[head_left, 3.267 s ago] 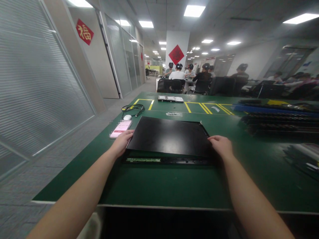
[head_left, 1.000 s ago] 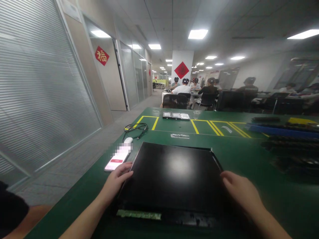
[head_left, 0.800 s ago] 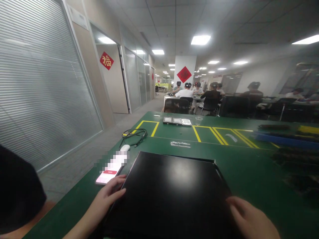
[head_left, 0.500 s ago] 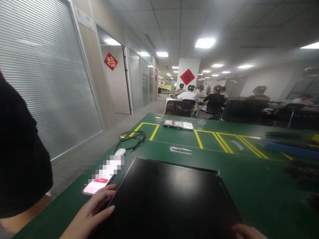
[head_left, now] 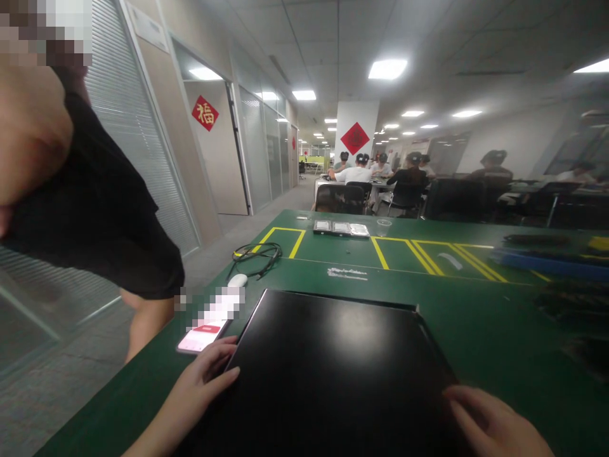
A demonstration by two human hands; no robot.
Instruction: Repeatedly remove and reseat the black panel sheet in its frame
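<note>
A large black flat-topped case, like a computer case lying on its side, fills the near middle of the green table. My left hand grips its left edge, with the thumb on the top face and the fingers down along the side. On the opposite edge, my right hand holds the case in a similar way, thumb and fingers at the rim. Just beyond my left hand lies a phone with a lit, partly pixelated screen. A white mouse sits behind it.
A coiled black cable lies at the table's left edge. Hard drives and a clear cup stand farther back among yellow tape lines. Dark items and a blue tray are at right. A person in black is close on the left.
The person on the left has come farther into view. More of my right hand shows at the case's edge. The view has shifted slightly; both hands stay on the case.
</note>
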